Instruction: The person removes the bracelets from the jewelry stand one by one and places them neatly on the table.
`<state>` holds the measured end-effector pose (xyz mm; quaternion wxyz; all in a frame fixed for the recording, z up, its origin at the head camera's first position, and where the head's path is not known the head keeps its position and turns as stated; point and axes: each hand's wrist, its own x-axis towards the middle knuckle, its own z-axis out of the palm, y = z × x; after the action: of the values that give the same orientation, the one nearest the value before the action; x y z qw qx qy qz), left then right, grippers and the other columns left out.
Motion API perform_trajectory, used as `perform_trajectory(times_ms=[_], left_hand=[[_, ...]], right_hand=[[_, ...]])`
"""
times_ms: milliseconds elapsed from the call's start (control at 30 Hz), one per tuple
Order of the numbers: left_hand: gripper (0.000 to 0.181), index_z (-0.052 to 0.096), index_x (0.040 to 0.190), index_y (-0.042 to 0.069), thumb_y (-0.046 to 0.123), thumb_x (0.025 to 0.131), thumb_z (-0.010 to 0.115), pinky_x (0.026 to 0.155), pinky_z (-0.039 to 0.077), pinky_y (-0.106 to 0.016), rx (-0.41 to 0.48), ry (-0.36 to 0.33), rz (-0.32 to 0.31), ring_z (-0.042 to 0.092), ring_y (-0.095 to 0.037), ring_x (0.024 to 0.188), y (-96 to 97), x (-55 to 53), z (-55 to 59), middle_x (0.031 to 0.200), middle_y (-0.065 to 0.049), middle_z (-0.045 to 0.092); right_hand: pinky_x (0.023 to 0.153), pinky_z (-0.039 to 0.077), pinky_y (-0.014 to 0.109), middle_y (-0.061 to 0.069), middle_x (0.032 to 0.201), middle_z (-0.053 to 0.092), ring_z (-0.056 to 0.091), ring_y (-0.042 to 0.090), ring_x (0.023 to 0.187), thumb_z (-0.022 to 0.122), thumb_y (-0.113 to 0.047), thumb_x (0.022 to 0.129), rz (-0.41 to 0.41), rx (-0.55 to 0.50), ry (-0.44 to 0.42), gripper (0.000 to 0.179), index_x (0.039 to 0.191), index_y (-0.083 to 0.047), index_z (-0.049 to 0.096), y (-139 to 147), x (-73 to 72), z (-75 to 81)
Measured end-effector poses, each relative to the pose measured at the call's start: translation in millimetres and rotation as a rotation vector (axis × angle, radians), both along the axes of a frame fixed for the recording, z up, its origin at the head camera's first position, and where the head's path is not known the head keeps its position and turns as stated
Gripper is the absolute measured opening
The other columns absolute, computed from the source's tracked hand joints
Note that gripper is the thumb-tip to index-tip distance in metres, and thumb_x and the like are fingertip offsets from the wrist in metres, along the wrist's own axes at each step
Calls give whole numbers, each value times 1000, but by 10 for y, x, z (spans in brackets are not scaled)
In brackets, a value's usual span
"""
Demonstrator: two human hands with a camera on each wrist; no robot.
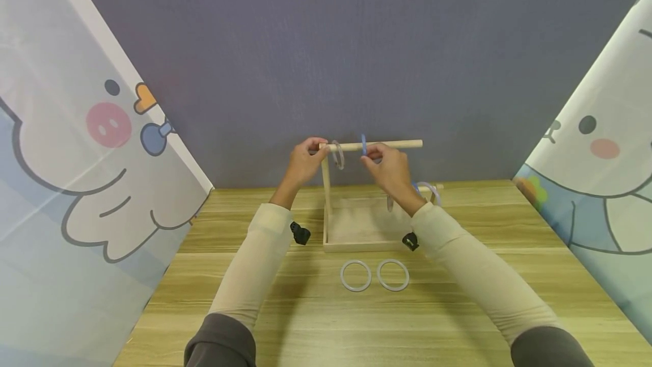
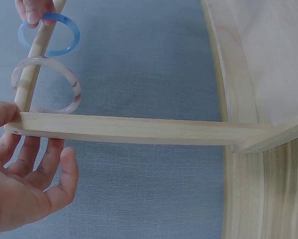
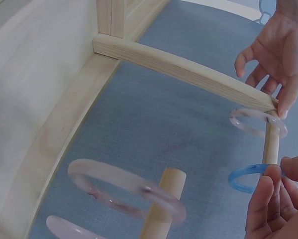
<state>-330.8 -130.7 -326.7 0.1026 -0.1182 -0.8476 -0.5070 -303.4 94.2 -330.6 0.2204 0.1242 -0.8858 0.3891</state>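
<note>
Wood-grain tabletop [image 1: 351, 327] below, left hand [image 1: 304, 162] grips wooden stand [image 1: 327, 186], right hand [image 1: 389, 169] pinches blue bangle [image 1: 364, 144], marbled bangle [image 2: 49, 61] between hands

A small screened-in booth is being shown: the back edge of a wood-grain table [image 1: 433, 327] is being closed off by a grey wall [image 1: 326, 61], its left and right edges being flanked by cartoon-printed panels [image 1: 56, 146].
</note>
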Motion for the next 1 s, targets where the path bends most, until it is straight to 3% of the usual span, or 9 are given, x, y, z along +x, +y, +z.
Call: perform_trajectory(times_ms=[233, 400, 1000], left_hand=[[35, 66, 130, 12, 33, 103, 62, 90, 55, -45, 0, -1, 5, 66, -28, 111, 1, -1, -8, 121, -10, 68], [33, 66, 129, 14, 34, 103, 62, 91, 55, -46, 4, -3, 3, 65, -27, 112, -3, 3, -8, 122, -10, 68], [33, 66, 128, 14, 34, 103, 62, 92, 56, -45, -6, 3, 10, 66, -27, 113, 17, -8, -2, 122, -10, 68]], right_hand=[[77, 52, 41, 9, 104, 79, 73, 28, 85, 74, -26, 94, -14, 3, 2, 24, 111, -8, 74, 61, 23, 2], [73, 51, 39, 10, 104, 79, 71, 27, 80, 74, -25, 95, -8, 5, 6, 25, 112, -8, 73, 115, 30, -1], [77, 58, 45, 12, 102, 79, 74, 31, 84, 74, -23, 94, -26, 1, 45, 23, 109, -6, 74, 340, 24, -19]])
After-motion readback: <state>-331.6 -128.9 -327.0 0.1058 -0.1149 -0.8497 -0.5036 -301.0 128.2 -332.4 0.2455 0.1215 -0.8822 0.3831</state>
